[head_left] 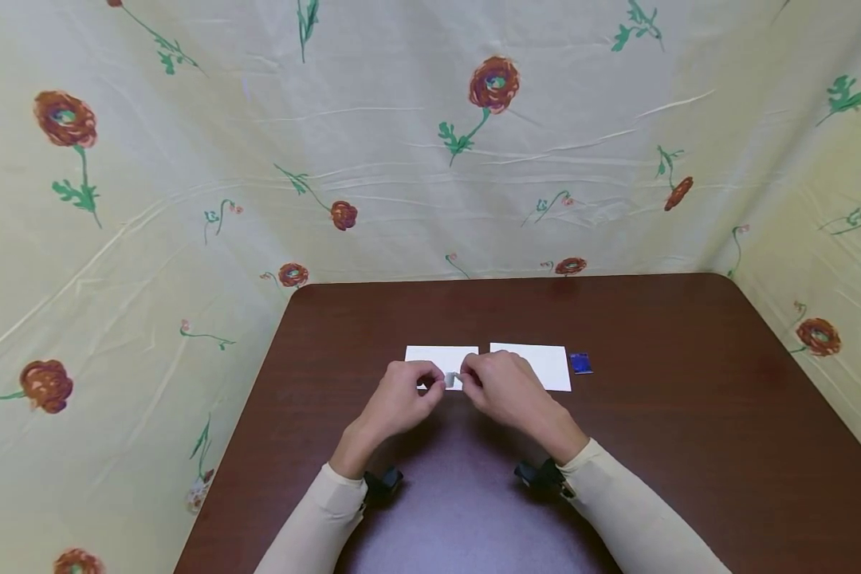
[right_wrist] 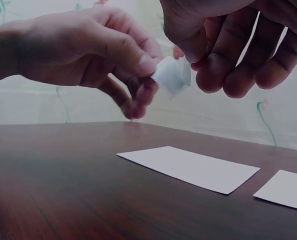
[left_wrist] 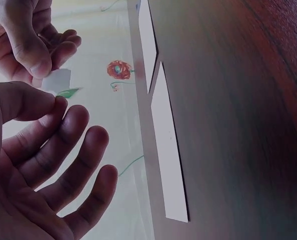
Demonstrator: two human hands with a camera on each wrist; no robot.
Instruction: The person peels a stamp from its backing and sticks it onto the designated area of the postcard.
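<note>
A small whitish packet (right_wrist: 172,76) with a jagged edge is held up between both hands, above the left white card (head_left: 430,353). My left hand (head_left: 403,396) pinches one side of it between thumb and forefinger; the other fingers are loosely bent in the left wrist view. From the opposite side, my right hand (head_left: 508,387) pinches it with thumb and forefinger. Fingertips cover part of the packet. A bit of green (left_wrist: 68,93) shows beside it in the left wrist view; I cannot tell whether it belongs to the packet.
A second white card (head_left: 545,365) lies to the right of the first, a narrow gap apart. Just past it is a small shiny blue packet (head_left: 581,363). The dark brown table (head_left: 660,446) meets a flower-printed curtain (head_left: 402,127) at the back and sides.
</note>
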